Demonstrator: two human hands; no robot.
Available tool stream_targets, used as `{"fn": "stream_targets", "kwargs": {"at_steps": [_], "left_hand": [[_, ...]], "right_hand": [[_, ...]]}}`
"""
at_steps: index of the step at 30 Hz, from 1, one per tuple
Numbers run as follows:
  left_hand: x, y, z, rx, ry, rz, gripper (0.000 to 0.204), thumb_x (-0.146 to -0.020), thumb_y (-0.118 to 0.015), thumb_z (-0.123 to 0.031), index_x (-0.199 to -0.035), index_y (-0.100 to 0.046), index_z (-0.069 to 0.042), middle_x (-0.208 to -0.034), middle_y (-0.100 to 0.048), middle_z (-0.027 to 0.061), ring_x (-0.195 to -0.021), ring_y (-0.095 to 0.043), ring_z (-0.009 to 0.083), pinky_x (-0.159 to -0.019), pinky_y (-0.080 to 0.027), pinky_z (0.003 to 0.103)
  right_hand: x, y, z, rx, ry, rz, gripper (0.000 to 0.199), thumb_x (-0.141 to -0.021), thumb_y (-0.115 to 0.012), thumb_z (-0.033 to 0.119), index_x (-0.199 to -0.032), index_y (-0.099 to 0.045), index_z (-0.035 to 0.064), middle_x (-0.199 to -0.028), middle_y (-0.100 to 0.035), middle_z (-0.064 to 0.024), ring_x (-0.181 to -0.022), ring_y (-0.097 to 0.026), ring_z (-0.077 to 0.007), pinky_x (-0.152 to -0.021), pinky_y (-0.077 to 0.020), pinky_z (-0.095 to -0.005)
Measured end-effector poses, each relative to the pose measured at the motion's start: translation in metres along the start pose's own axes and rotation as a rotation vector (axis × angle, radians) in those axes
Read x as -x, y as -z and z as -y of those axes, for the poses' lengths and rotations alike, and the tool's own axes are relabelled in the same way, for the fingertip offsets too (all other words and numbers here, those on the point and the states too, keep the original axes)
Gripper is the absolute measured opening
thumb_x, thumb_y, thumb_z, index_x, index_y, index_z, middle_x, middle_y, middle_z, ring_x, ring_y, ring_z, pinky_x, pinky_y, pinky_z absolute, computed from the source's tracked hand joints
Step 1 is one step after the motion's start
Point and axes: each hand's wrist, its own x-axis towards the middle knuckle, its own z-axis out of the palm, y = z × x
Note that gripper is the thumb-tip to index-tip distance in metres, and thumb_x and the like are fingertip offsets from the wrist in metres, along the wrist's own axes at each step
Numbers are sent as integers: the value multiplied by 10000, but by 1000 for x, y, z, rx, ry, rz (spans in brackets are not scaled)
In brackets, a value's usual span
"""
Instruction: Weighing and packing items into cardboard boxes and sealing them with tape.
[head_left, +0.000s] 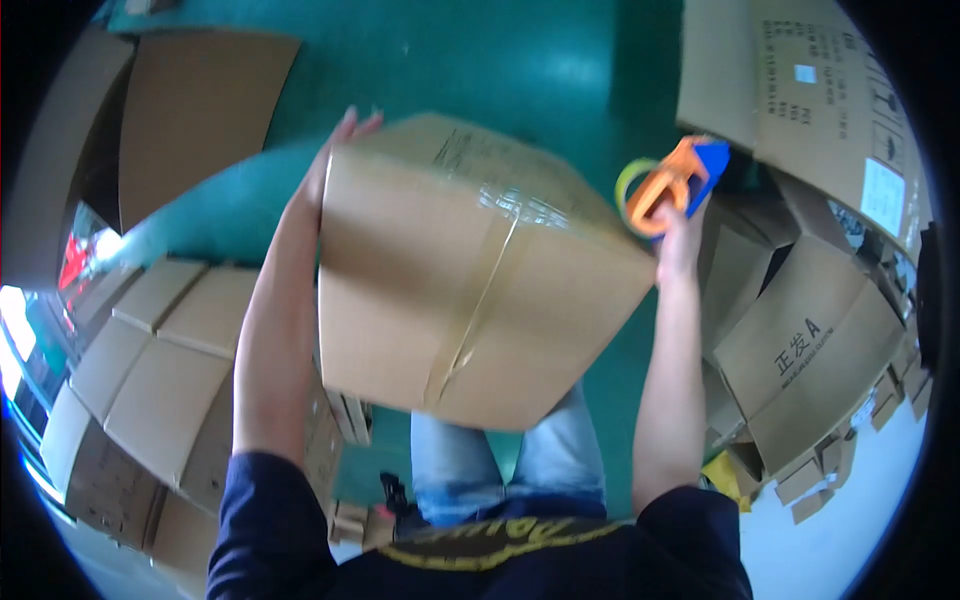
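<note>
A large taped cardboard box (420, 270) is held up in front of my legs, tilted, with clear tape (480, 300) running down its near face. My left hand (345, 135) presses against its far left edge, fingertips showing past the corner. By the box's right corner, my right hand (677, 235) is closed around the handle of an orange and blue tape dispenser (663, 190), which carries a yellowish-green-rimmed roll. The right wrist lies close against that corner; whether it bears any of the weight cannot be made out.
Stacked closed cartons (165, 380) stand at the left, with a large brown cardboard panel (200, 120) behind them. On the right are a big printed carton (810, 110) and an open-flapped carton (800, 350). Green floor (480, 60) shows at the far side.
</note>
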Motion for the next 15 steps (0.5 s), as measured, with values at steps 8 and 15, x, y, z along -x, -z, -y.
{"fn": "stream_targets", "kwargs": {"at_steps": [8, 15], "left_hand": [[18, 2, -55, -1018, -787, -767, 547, -985, -390, -466, -1275, -586, -45, -1325, -564, 168, -1253, -500, 344, -1078, -364, 411], [44, -135, -66, -1841, -32, 32, 658, -928, -305, -652, -1239, -644, -182, -1232, -638, 126, -1186, -565, 314, -1011, -434, 420]], "right_hand": [[38, -44, 42, 687, 482, -282, 831, -811, -612, -47, -1516, -204, 115, -1444, -382, -211, -1332, -404, -344, -1105, -306, -412], [58, -37, 26, 775, 499, -406, 810, -802, -602, -41, -1504, -215, 78, -1501, -326, -218, -1385, -337, -364, -1134, -268, -418]]}}
